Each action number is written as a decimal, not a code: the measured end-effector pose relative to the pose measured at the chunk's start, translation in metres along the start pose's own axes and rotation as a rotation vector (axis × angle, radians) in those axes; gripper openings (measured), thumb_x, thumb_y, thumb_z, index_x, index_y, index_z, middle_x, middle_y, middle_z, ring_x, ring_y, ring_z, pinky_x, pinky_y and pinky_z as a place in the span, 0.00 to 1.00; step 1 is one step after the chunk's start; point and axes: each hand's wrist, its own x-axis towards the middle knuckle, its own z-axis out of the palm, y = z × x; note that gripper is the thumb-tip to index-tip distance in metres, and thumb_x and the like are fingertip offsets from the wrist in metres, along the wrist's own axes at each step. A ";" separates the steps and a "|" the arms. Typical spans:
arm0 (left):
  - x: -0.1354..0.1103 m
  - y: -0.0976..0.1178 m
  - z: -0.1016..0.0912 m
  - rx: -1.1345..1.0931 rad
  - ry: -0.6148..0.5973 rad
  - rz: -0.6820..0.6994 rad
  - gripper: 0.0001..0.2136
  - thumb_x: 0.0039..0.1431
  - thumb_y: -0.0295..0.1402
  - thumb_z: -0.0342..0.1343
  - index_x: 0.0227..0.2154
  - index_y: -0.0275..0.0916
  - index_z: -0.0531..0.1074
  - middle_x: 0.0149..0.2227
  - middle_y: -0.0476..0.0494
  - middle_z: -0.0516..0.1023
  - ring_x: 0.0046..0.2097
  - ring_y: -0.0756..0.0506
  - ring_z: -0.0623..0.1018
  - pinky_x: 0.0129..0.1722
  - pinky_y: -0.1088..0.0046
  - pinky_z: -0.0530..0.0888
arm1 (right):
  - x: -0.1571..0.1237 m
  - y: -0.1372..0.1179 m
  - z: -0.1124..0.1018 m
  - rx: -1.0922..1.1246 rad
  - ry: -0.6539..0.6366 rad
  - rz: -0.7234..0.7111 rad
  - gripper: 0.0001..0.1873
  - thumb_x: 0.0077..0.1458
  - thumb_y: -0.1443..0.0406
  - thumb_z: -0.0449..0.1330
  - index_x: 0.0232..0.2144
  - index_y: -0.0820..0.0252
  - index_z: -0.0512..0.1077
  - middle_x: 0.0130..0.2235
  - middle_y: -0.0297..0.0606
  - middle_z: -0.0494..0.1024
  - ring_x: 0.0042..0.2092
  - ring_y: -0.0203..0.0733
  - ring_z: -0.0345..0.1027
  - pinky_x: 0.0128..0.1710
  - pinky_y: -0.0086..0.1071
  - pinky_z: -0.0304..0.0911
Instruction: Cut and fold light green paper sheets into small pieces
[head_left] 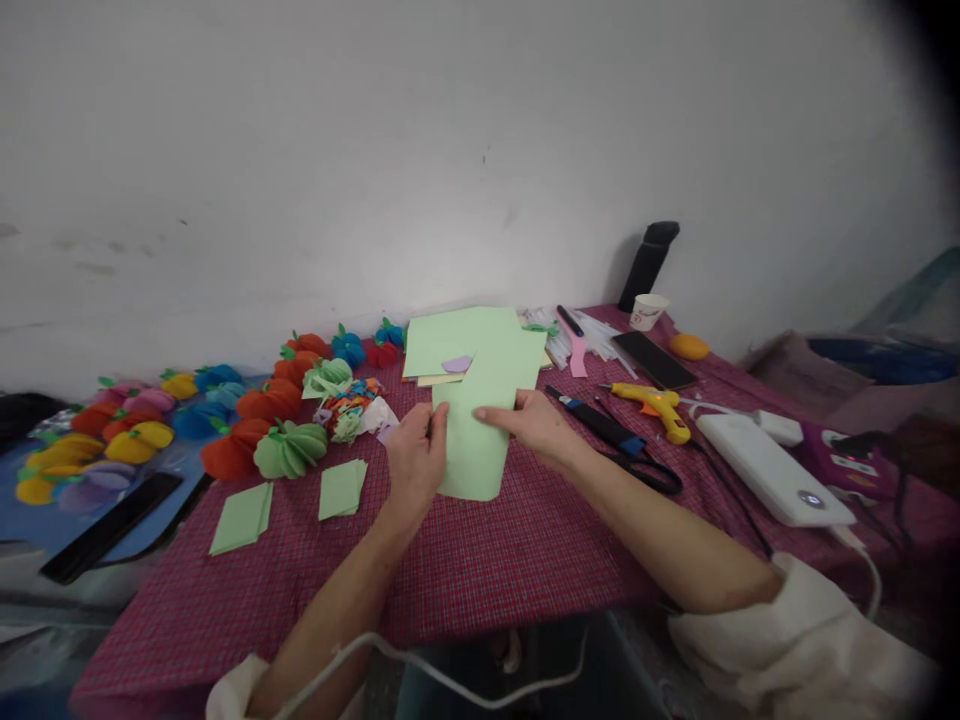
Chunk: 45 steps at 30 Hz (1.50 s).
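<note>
Both hands hold one light green paper sheet [487,400] above a table with a red checked cloth [480,560]. My left hand [417,455] pinches its left edge, fingers closed. My right hand [534,425] grips the right edge, thumb on top. More green sheets [450,335] lie just behind, with a small purple scrap [457,364] on them. Two folded green pieces [241,517] [342,488] lie to the left.
Several paper pumpkins [259,440] in many colours fill the left side. Right of the hands lie scissors [637,455], a yellow glue gun [652,403], a phone [654,359], a white power bank [772,468], a paper cup [648,310] and a dark bottle [648,262]. A white wall stands behind.
</note>
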 end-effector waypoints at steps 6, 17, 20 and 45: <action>-0.015 -0.004 0.008 0.097 -0.111 -0.156 0.14 0.58 0.37 0.44 0.18 0.39 0.58 0.16 0.54 0.56 0.20 0.52 0.58 0.22 0.76 0.52 | -0.004 0.019 -0.015 -0.002 0.022 0.122 0.10 0.39 0.63 0.64 0.25 0.64 0.72 0.28 0.38 0.76 0.27 0.34 0.68 0.28 0.28 0.64; -0.039 -0.020 0.032 0.389 -0.282 -0.226 0.14 0.59 0.38 0.41 0.22 0.39 0.65 0.20 0.47 0.68 0.22 0.48 0.65 0.23 0.74 0.52 | -0.032 0.060 -0.018 -0.168 0.012 0.329 0.11 0.39 0.65 0.63 0.27 0.64 0.69 0.28 0.39 0.76 0.26 0.37 0.68 0.21 0.27 0.64; -0.043 -0.021 0.034 0.473 -0.361 -0.243 0.14 0.59 0.37 0.40 0.26 0.38 0.67 0.23 0.42 0.72 0.26 0.45 0.70 0.25 0.73 0.55 | -0.035 0.063 -0.026 -0.197 0.020 0.305 0.11 0.38 0.66 0.63 0.27 0.63 0.67 0.26 0.35 0.74 0.25 0.36 0.68 0.20 0.27 0.64; -0.048 -0.011 0.039 0.687 -0.553 -0.216 0.17 0.61 0.38 0.36 0.36 0.35 0.68 0.31 0.37 0.76 0.35 0.42 0.76 0.34 0.70 0.68 | -0.085 0.075 -0.003 -1.437 -0.274 -0.411 0.46 0.48 0.40 0.39 0.58 0.69 0.50 0.60 0.51 0.50 0.61 0.52 0.39 0.58 0.49 0.31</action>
